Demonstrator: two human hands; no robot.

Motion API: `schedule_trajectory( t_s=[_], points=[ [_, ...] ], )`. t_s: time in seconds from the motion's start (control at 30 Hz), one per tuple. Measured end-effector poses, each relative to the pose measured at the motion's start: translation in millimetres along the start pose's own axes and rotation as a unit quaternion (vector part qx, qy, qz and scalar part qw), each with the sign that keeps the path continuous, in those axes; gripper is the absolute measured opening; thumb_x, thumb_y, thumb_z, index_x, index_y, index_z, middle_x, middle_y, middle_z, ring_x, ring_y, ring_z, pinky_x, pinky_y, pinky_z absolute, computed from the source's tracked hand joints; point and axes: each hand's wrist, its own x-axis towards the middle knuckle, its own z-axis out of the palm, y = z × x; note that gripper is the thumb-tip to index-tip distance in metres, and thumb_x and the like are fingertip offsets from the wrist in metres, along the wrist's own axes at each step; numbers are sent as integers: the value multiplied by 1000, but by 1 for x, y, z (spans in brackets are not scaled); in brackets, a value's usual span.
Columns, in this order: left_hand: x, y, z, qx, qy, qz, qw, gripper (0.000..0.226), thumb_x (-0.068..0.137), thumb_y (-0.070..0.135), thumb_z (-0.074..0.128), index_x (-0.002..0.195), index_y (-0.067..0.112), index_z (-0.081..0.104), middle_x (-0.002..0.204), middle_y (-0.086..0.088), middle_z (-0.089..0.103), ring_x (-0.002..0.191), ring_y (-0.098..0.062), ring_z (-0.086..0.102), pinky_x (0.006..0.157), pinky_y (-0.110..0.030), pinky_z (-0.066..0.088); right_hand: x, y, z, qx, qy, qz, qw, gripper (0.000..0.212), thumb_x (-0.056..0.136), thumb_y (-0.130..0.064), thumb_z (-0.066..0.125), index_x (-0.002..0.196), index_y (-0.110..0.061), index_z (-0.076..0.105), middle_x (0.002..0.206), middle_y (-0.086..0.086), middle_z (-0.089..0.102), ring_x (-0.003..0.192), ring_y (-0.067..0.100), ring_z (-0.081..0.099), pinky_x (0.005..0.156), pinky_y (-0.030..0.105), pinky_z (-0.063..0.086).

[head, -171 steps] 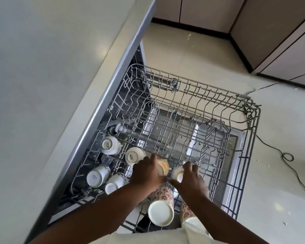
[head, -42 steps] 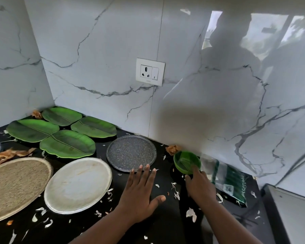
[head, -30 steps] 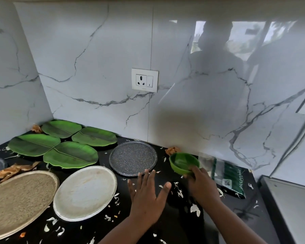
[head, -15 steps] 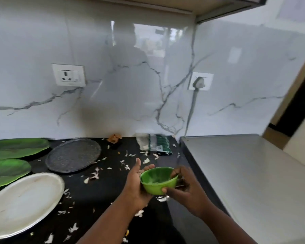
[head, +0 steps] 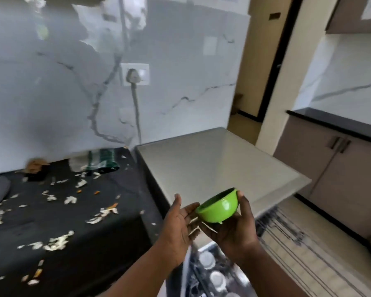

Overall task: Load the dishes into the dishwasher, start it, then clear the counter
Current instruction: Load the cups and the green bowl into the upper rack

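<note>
I see a small green bowl (head: 220, 207), glossy plastic, round with a short foot at its base, tilted so its opening faces up and away from me. It is held in the air off the right edge of the black bench (head: 73, 221), in front of the dishwasher's grey top (head: 212, 163). Below it the pulled-out dishwasher rack (head: 287, 249) shows, blurred, with several pale cups (head: 215, 279) standing in it upside down.
</note>
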Motion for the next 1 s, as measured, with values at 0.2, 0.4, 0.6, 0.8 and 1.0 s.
schedule_trajectory(
  t_s=[0.2,0.4,0.6,0.8,1.0],
  points=[
    [28,-125,99,235,3,-40,971,36,99,39,44,86,14,65,82,-6,70,68,-14,64,68,-25,46,-43,-50,-170,100,80,81,988,83,72,-75,50,115,-6,67,117,24,63,98,38,60,77,46,51],
    [48,-218,128,552,-75,-17,830,21,96,52,43,93,35,54,112,4,55,112,-17,54,79,-15,38,-79,-51,-295,57,178,125,974,72,64,-62,65,109,-6,65,95,20,62,85,34,58,67,43,51],
    [67,-252,136,703,-128,-48,697,38,95,54,46,119,27,57,129,-1,56,126,-20,50,100,-26,36,-103,-39,-369,8,266,158,951,67,62,-56,67,99,0,62,76,18,62,68,29,58,62,36,48],
    [101,-286,136,811,-167,-47,558,55,93,54,45,141,28,39,143,1,48,130,-18,46,103,-28,36,-89,-34,-413,-90,349,218,907,83,60,-71,70,109,-5,57,98,21,63,80,33,61,64,38,54],
    [143,-304,146,834,-259,4,487,61,95,48,49,147,22,32,147,1,43,133,-16,41,107,-28,33,-45,-39,-428,-219,404,183,869,99,60,-78,67,132,-15,44,115,15,58,94,29,60,68,35,51]
  ],
)
